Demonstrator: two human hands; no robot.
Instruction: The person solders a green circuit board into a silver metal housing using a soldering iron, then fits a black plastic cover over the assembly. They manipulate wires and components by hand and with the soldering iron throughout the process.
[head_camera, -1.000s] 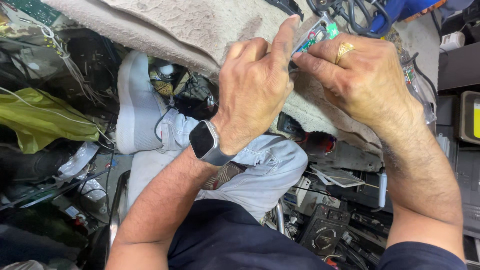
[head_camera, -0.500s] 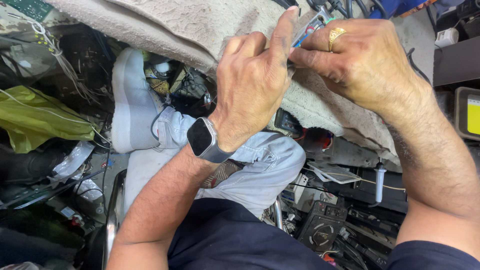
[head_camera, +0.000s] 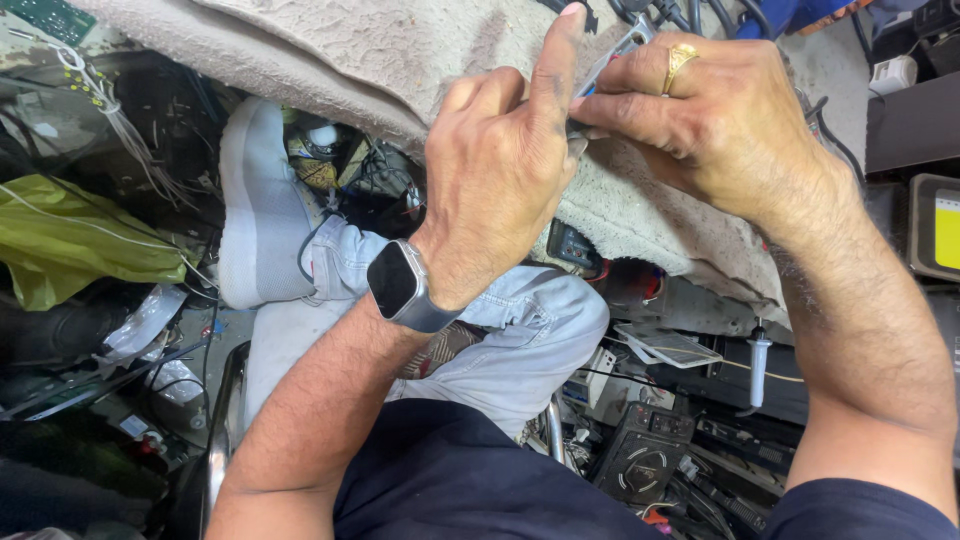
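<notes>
My left hand (head_camera: 500, 170), a smartwatch (head_camera: 400, 283) on its wrist, and my right hand (head_camera: 720, 120), wearing a gold ring (head_camera: 680, 58), meet over a beige carpet-covered bench top (head_camera: 380, 50). Together they pinch a small flat metallic part (head_camera: 618, 52) with a bit of blue showing at its lower end. My left index finger points up along the part. The right thumb and fingers close on it from the right. Most of the part is hidden by the fingers.
My jeans-clad knee (head_camera: 520, 330) and grey shoe (head_camera: 260, 210) are below the bench. Around them lie a green plastic bag (head_camera: 80, 240), tangled wires, a black dial meter (head_camera: 640, 460), a white-handled tool (head_camera: 757, 360) and a yellow-screened box (head_camera: 935, 225).
Both hands stay joined on the small part. Its green-teal end, visible a second ago above the fingers, is now mostly covered, and a grey metal edge shows instead.
</notes>
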